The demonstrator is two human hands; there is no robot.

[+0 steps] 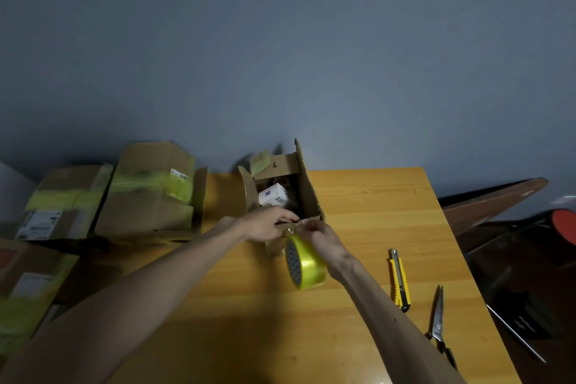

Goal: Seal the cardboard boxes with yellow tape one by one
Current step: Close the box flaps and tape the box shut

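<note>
Fingers [288,216] of left hand [266,224] gripping box [307,196] flap, right hand [322,238] pinching yellow tape [308,263], knife [399,279], scissors [438,321] right, taped boxes [149,193] left

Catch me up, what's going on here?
A person is taping an open cardboard box on the wooden table. Both hands meet at its near rim: the left hand grips the edge, and the right hand appears to pinch the loose end of the yellow tape roll just below. Flaps are up and a small white box shows inside; not sealed yet. A utility knife and scissors lie to the right; boxes already taped in yellow sit on the left.
</note>
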